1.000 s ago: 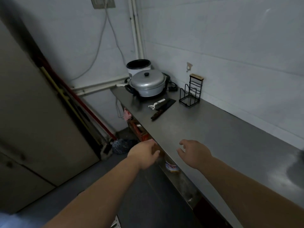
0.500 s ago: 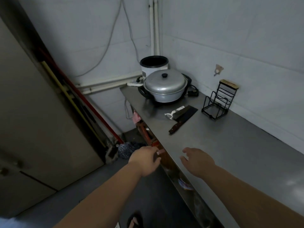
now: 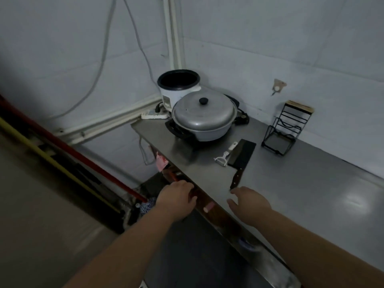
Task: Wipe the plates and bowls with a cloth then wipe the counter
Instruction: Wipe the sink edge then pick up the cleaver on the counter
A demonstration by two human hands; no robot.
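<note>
The steel counter (image 3: pixel 311 194) runs from the corner toward the lower right. My left hand (image 3: pixel 176 199) is at its front edge, back toward me. Its fingers curl loosely just under the lip, and I see nothing in them. My right hand (image 3: pixel 249 204) hovers over the counter with relaxed, spread fingers, a short way from the cleaver's handle. A pinkish cloth (image 3: pixel 161 161) hangs under the counter's left end. A bluish patterned dish (image 3: pixel 246 245) shows on the dim shelf below the edge. No plates or bowls stand on the counter.
A lidded metal pot (image 3: pixel 204 117) and a white rice cooker (image 3: pixel 178 84) fill the corner. A black cleaver (image 3: pixel 241 161) and a white peeler (image 3: pixel 225 153) lie in front of them. A black wire rack (image 3: pixel 286 129) stands by the wall. Red and yellow mop handles (image 3: pixel 83 163) lean at left.
Both hands have moved forward along the counter edge toward the cleaver and pot. The pot, cleaver and rack look closer.
</note>
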